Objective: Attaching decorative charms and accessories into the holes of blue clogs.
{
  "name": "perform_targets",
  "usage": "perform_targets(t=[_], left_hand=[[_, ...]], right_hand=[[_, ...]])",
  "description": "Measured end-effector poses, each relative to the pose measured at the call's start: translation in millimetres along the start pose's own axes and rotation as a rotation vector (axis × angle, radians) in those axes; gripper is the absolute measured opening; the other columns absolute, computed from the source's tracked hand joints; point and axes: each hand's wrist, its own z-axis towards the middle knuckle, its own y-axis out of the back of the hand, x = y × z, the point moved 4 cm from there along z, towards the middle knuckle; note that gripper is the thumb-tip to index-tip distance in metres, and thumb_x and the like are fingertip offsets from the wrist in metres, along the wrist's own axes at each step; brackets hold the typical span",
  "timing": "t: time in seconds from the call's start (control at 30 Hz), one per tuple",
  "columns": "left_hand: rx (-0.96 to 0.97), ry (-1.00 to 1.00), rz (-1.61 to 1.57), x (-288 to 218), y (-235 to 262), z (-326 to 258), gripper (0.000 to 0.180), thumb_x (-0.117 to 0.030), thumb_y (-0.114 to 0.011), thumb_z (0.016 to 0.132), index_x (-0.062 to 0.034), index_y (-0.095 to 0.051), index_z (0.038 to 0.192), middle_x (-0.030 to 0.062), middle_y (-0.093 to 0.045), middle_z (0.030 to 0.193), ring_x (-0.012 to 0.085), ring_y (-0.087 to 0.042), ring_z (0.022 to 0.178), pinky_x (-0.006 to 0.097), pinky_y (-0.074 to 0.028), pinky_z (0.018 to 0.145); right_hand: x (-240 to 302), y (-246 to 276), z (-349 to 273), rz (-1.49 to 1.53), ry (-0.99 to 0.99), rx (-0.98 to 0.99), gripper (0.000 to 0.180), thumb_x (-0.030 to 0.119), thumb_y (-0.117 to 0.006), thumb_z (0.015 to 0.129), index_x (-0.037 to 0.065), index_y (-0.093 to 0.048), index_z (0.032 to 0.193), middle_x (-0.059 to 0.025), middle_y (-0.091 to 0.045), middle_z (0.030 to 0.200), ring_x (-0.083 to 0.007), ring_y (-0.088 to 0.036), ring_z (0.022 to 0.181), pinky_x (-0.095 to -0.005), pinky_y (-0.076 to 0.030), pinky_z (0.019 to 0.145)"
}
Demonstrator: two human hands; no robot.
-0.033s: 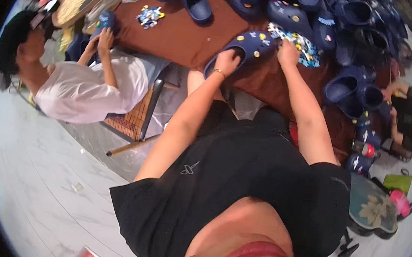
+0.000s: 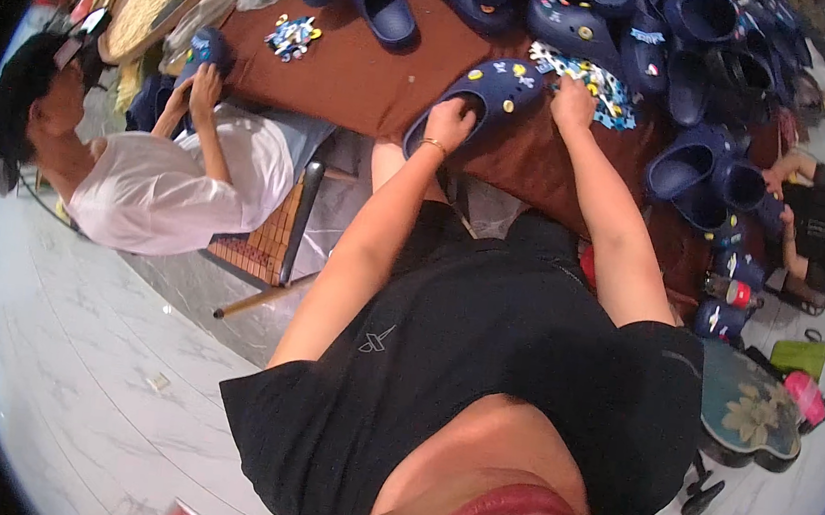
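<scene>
A navy blue clog [image 2: 507, 84] with several small charms on its toe lies on the brown cloth in front of me. My left hand [image 2: 450, 124] is closed on it at the foot opening, its fingers partly hidden inside. Just right of the toe, my right hand [image 2: 573, 104] has its fingers bent down at the near edge of a pile of blue, white and yellow charms [image 2: 612, 102]. Those fingertips are closed together, and whatever they pinch is hidden. Farther left on the cloth sits a smaller heap of charms [image 2: 293, 36].
Navy clogs [image 2: 689, 166] crowd the table's far side and right end. At the left, a person in a white shirt [image 2: 170, 177] handles another clog [image 2: 208, 47]. Someone in black [image 2: 823, 225] works at the far right. A wooden-slatted chair [image 2: 263, 247] stands left of me.
The whole view has shifted slightly. Both hands keep nearly the same places, the left at the clog and the right at the charms.
</scene>
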Motion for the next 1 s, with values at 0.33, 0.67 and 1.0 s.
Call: perform_targets(t=[0.33, 0.67, 1.0], left_hand=[[0.017, 0.002, 0.011, -1.2, -7.2, -15.3, 0.023, -0.021, -0.059, 0.069, 0.0009, -0.059, 0.078, 0.0208, -0.058, 0.073, 0.0346, -0.057, 0.069, 0.038, -0.046, 0.063], [0.025, 0.019, 0.0, -5.6, -7.0, -9.7, 0.022, -0.02, -0.058, 0.069, 0.0021, -0.058, 0.073, 0.0221, -0.057, 0.072, 0.0365, -0.056, 0.072, 0.042, -0.044, 0.067], [0.081, 0.03, 0.049, -1.3, -8.5, -7.5, 0.021, -0.019, -0.057, 0.07, 0.0006, -0.06, 0.077, 0.0218, -0.058, 0.075, 0.036, -0.056, 0.075, 0.042, -0.045, 0.068]], right_hand=[[-16.1, -1.5, -17.1, 0.031, -0.029, -0.026, 0.019, 0.019, -0.059, 0.073, 0.015, -0.06, 0.092, -0.01, -0.057, 0.089, -0.0275, -0.056, 0.085, -0.0412, -0.043, 0.074], [-0.7, -2.7, -7.1, -0.048, 0.131, 0.051, 0.018, 0.021, -0.059, 0.073, 0.013, -0.061, 0.089, -0.0114, -0.057, 0.088, -0.0287, -0.056, 0.086, -0.0412, -0.043, 0.074], [18.7, 11.4, -29.1, 0.937, -0.046, 0.121, 0.013, 0.015, -0.059, 0.074, 0.005, -0.062, 0.082, -0.0096, -0.064, 0.077, -0.0174, -0.061, 0.069, -0.027, -0.046, 0.061]])
